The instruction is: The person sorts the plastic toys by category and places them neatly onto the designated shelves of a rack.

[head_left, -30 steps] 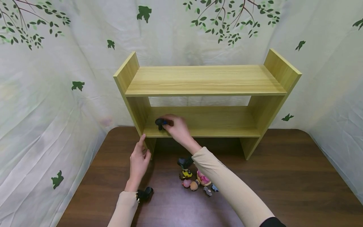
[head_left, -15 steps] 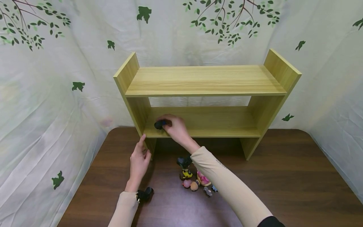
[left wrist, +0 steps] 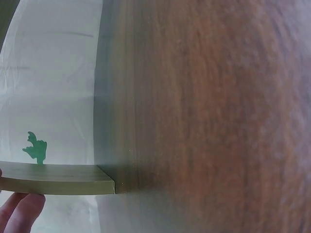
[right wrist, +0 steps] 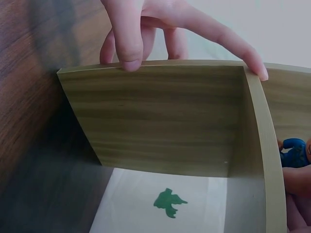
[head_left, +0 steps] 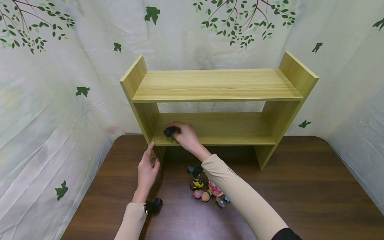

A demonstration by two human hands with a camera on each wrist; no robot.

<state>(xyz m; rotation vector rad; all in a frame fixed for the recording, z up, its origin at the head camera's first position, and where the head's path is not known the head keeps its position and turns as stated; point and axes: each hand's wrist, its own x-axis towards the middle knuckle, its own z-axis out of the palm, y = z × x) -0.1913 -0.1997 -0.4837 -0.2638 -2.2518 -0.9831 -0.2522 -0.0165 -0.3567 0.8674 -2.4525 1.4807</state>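
Fingers point(head_left: 174, 123) of the outstretched right hand point(head_left: 187, 136) pinch a figurine point(head_left: 169, 132), left hand point(head_left: 147, 170) clasping the side panel point(head_left: 147, 116).

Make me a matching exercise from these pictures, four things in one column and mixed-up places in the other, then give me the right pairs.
Things
1. Left hand
2. Blue-clad figure
3. Yellow-and-black toy
4. Cloth backdrop

Places
A. On the brown tabletop, among other small toys
B. Behind the shelf unit
C. Touching the front edge of the shelf unit
D. In the right hand

Right pairs: 1-C, 2-D, 3-A, 4-B
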